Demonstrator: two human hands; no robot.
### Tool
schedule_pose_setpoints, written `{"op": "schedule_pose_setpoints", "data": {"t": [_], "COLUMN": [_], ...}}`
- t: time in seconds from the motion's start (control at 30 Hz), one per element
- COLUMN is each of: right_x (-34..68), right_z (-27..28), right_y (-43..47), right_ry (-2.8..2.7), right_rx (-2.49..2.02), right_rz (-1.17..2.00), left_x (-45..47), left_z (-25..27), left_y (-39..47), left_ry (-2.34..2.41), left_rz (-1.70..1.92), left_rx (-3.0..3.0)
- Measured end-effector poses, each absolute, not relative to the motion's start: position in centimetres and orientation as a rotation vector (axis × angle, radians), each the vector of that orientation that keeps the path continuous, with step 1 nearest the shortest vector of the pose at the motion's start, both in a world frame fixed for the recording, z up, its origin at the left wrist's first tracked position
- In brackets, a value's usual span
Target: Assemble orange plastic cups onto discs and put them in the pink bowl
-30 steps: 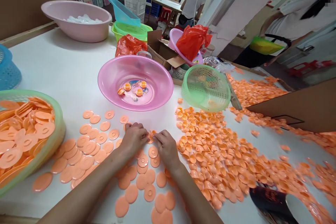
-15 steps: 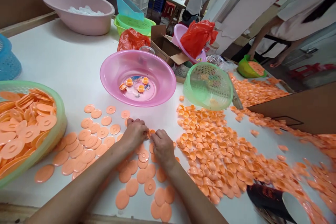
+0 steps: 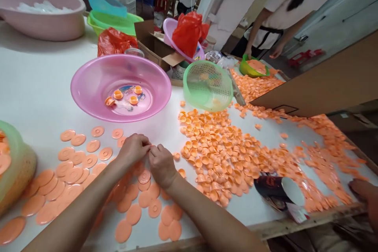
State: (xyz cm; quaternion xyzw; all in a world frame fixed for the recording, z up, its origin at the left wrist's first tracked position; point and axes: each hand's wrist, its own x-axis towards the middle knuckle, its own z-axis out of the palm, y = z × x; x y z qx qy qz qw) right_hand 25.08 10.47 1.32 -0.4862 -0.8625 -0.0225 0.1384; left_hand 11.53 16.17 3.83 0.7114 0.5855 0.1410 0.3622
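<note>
My left hand [image 3: 132, 149] and my right hand [image 3: 162, 165] meet fingertip to fingertip over the table, both pinched closed. Between them is a small orange plastic piece [image 3: 151, 146], mostly covered by the fingers. Flat round orange discs [image 3: 67, 175] lie to the left and below my hands, some overlapping. A heap of small orange cups [image 3: 224, 153] spreads to the right. Beyond my hands stands a pink basin [image 3: 121, 116] holding several cup-shaped orange pieces [image 3: 134, 100].
A pale green basket [image 3: 23, 173] is at the left edge, a green strainer [image 3: 195, 94] beside the basin. A black paper cup [image 3: 270, 189] lies near the front edge. A cardboard sheet [image 3: 319, 86] stands at right. Another person [image 3: 283, 12] holds a green bowl [image 3: 246, 67]; another hand [image 3: 362, 189] shows at right.
The view has swung to the right, so things appear further left. My hands stay together; the orange piece between them is now more covered. Another person's hand has appeared at the right edge.
</note>
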Motion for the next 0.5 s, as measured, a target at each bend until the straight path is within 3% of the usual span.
{"op": "schedule_pose_setpoints", "data": {"t": [0.17,0.37,0.5], "right_x": [29.5,33.8,33.0], "right_z": [5.9,6.9,6.1], "right_y": [11.0,9.4,8.5], "right_ry": [-2.107,-2.342,-2.367], "right_rx": [-1.448,-1.582,-1.688], "right_rz": [0.426,0.295,0.243], "left_x": [12.3,9.5,6.0], "left_z": [6.4,14.3,18.2], "left_y": [14.8,18.2,22.3], "left_ry": [1.593,1.666,1.948], "left_rz": [0.382,1.18,1.333], "left_rx": [1.915,1.879,1.788]}}
